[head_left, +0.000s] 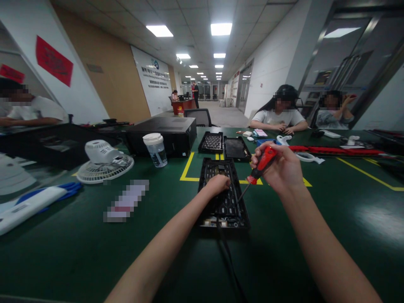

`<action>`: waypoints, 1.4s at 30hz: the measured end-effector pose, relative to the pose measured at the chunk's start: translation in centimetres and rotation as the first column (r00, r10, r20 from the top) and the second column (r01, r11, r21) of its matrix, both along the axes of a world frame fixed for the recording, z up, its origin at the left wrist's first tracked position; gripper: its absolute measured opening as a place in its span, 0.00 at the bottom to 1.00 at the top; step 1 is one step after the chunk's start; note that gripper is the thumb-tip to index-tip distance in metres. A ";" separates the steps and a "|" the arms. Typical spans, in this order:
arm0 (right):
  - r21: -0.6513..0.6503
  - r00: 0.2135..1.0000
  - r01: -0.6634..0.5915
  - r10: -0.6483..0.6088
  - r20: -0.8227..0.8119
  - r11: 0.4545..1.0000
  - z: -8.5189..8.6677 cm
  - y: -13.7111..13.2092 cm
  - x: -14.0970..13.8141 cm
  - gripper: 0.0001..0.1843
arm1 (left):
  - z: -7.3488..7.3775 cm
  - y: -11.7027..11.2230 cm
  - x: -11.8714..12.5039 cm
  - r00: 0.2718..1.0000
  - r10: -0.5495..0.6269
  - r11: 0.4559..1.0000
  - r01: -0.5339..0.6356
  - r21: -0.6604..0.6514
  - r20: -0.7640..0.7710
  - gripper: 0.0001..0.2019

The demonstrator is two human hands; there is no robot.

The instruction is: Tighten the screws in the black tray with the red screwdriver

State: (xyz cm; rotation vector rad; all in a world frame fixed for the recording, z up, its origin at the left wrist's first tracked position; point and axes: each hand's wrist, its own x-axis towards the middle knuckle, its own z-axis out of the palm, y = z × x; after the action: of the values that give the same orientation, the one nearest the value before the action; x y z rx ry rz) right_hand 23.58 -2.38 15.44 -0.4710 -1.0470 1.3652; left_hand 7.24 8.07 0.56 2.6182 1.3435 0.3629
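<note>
In the head view, an open black casing [242, 212] lies lengthwise in front of me, with rows of dark rounded parts and some circuitry at its near end. My right hand [288, 169] grips a red and black screwdriver [267, 159], whose shaft slants down to the casing's right side. Whether the tip touches a screw cannot be made out. Over the middle of the casing, my left hand [217, 185] has its fingers curled in; anything between them is hidden. A black cable [226, 250] runs from the near end toward me.
Beyond the casing sit a tray of round parts [211, 143] and a black cover [236, 148]. Leftward stand a lidded cup [158, 151], a white fan [105, 168] and a big black case [164, 126]. Across the green table [315, 235], a co-worker [279, 113] sits.
</note>
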 end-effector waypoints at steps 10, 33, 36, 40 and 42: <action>0.048 0.999 0.022 -0.023 0.030 0.999 0.3 -0.5 0.0 0.06 | 1.7 -2.2 -1.4 0.997 0.019 0.999 -0.022 0.031 0.076 0.05; 0.137 0.976 0.016 0.015 -0.218 0.990 2.4 -3.4 0.0 0.13 | 3.2 -13.1 -4.7 0.357 0.540 0.661 0.379 -0.647 0.762 0.11; 0.166 0.977 0.022 0.014 -0.215 0.986 2.6 -4.1 0.1 0.14 | 3.4 -13.8 -4.6 0.238 0.628 0.600 0.459 -0.655 0.741 0.10; 0.209 0.986 0.028 0.008 -0.169 0.977 2.6 -4.7 0.0 0.15 | 3.5 -14.4 -4.5 0.189 0.674 0.546 0.523 -0.655 0.714 0.11; 0.225 0.990 0.028 0.004 -0.140 0.974 2.7 -4.9 -0.1 0.15 | 3.5 -14.7 -4.4 0.173 0.679 0.538 0.544 -0.644 0.714 0.10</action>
State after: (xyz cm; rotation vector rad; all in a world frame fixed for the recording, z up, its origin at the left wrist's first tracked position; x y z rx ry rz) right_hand 23.48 -7.29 18.12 -0.2091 -1.0663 1.2316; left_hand 2.83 -6.58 4.07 0.8315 0.7012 0.9295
